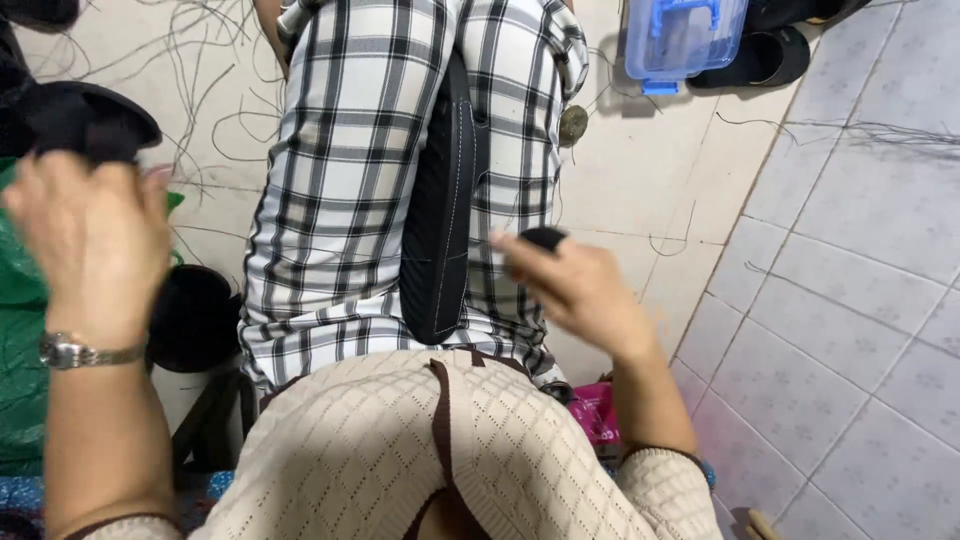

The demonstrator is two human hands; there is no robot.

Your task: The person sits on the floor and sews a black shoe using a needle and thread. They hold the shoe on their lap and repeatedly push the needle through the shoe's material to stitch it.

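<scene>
I look down at my lap in black-and-white plaid trousers [340, 180]. A long black stitched piece [440, 230] lies along my thighs. My right hand [575, 290] hovers by its right side with a small black item [545, 238] at the fingertips. My left hand [95, 235], with a metal wristwatch [75, 352], is raised at the left and grips a black curved piece [85, 120]. Both hands are blurred.
Loose dark threads [210, 90] lie scattered over the tiled floor. A blue lidded plastic box [685, 35] and a black sandal [765, 60] sit at the top right. Green material [20, 330] lies at the far left, a black stool [195, 320] beside my leg, a pink package [595, 410] at my right.
</scene>
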